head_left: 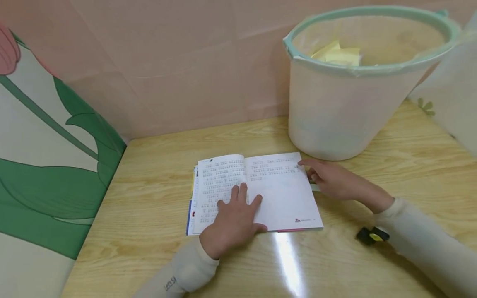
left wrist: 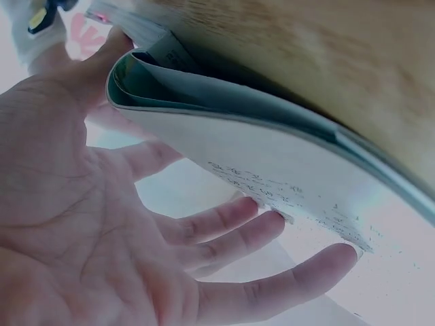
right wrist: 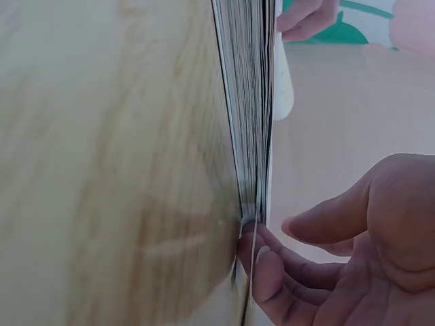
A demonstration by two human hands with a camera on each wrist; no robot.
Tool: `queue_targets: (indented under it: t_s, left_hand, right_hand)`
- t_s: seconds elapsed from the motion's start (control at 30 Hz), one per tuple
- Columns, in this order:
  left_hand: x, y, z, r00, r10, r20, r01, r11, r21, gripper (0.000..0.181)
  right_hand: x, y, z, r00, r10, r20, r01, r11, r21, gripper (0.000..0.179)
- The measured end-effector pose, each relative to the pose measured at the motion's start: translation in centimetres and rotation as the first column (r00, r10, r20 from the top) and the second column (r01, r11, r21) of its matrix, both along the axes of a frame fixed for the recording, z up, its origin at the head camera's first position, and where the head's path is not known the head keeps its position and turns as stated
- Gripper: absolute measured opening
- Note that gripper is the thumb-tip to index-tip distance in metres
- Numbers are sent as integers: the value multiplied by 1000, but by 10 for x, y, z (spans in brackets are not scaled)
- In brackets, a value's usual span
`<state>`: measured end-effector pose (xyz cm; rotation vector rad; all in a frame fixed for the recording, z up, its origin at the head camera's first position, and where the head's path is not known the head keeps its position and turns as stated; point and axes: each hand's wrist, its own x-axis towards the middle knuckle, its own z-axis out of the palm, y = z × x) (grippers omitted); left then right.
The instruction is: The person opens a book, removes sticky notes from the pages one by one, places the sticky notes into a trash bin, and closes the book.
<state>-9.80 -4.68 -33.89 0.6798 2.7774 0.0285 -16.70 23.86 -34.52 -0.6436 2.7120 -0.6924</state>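
An open book (head_left: 283,203) with printed text lies on the wooden table, a coloured edge showing along its left side. My left hand (head_left: 234,219) rests palm down across its lower middle, fingers spread over the pages. The palm and lower finger surfaces of that hand (left wrist: 102,224) show in the left wrist view, beside the curved page edges. At the upper right edge of the book is my right hand (head_left: 331,178), its index finger reaching onto the page corner. In the right wrist view, curled fingers (right wrist: 268,278) hold the book's edge, with a thin sheet between them.
A pale bin (head_left: 335,107) with a mint green rim stands behind the book at the right, with yellow paper (head_left: 340,54) inside. A small black-and-yellow device (head_left: 372,236) sits by the right cuff. Pink wall covering (head_left: 179,62) borders the table's back.
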Motion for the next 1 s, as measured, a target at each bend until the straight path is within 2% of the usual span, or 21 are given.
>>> queue_targets:
  t_s: [0.27,0.63,0.83,1.0]
  left_hand:
    - [1,-2,1,1000,2,30,-3,999,32,74]
    - [1,-2,4,999,-32,33,31,999,41,75]
    - [1,-2,5,998,-35,50,32,998,52,74]
    - [2,-2,5,998,-29,63,26,998,53,74]
  right_hand:
    - [-1,1,0,998,-20,61,22,999,-38,48]
    - [0,1,3,993,-41,110,49,996,-69,50]
    - [1,0,4,993,-44,112,56,993,-104,41]
    - [0,-1,6,984,-70,162,96,983,-159,37]
